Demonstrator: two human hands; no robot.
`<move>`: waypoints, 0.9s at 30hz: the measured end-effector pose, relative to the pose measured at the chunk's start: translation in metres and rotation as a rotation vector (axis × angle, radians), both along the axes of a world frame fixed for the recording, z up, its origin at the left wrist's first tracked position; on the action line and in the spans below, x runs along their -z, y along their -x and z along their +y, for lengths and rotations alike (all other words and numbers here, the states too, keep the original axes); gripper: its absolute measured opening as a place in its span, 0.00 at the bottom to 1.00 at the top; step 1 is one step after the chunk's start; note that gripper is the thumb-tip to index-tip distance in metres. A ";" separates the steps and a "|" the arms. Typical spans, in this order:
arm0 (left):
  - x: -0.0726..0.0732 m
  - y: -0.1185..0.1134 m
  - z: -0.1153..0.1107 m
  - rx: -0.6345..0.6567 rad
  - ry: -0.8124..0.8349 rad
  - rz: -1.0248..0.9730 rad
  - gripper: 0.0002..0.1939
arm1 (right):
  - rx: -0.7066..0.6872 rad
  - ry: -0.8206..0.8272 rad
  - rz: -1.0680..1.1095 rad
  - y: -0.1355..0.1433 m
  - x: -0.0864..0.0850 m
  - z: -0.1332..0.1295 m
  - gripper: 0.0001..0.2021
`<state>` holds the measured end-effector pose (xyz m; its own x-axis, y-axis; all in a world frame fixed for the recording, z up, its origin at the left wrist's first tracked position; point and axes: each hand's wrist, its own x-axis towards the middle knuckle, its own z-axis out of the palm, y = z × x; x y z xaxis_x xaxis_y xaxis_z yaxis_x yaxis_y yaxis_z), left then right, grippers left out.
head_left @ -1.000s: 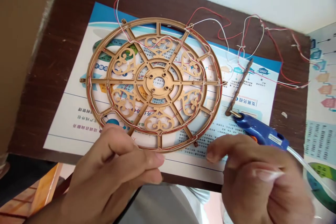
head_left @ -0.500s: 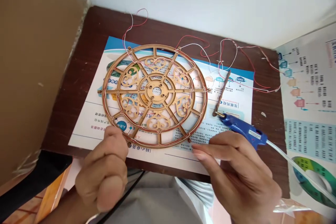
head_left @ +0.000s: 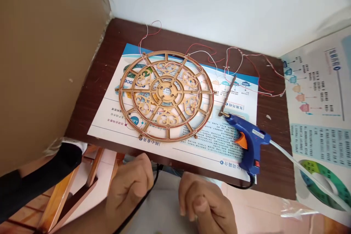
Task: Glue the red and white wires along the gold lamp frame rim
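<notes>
A round gold openwork frame, shaped like a spoked wheel, lies flat on a printed sheet. Thin red and white wires run along its rings. Below the table's front edge, my left hand is curled closed; whether it holds anything is hidden. My right hand is also closed, its fingers bent under, and its inside cannot be seen. Neither hand touches the frame. To the right, a blue glue gun with an orange trigger lies on the sheet, its nozzle against a brown stick.
Loose red and white wires trail across the back of the dark wooden table. A white stick feeds into the glue gun's rear. Another printed sheet is at the right, and a brown panel stands at the left.
Both hands have drawn back from the frame toward the body, below the table edge. My right hand has curled up, uncovering the glue gun's handle. The view has shifted slightly.
</notes>
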<state>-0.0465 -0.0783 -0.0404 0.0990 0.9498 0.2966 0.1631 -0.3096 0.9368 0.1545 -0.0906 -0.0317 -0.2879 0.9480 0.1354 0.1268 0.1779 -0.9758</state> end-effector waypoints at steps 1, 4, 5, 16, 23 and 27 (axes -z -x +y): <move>0.000 -0.005 -0.003 0.017 -0.022 -0.014 0.26 | 0.026 -0.041 0.001 0.004 0.001 -0.005 0.20; 0.004 -0.013 -0.018 0.002 -0.106 -0.029 0.17 | 0.123 -0.143 0.009 0.013 0.004 -0.015 0.09; 0.007 -0.014 -0.024 -0.018 -0.128 -0.033 0.10 | 0.130 -0.168 0.000 0.014 0.005 -0.018 0.06; -0.001 -0.046 -0.044 -0.066 0.069 -0.166 0.32 | -0.053 -0.251 -0.401 0.038 0.043 -0.079 0.50; -0.007 -0.039 -0.024 -0.177 0.015 -0.189 0.18 | -0.008 -0.421 -0.536 0.021 0.029 -0.037 0.37; -0.015 -0.013 0.005 -0.098 -0.005 -0.114 0.11 | 0.075 -0.543 -0.671 0.006 0.006 -0.016 0.25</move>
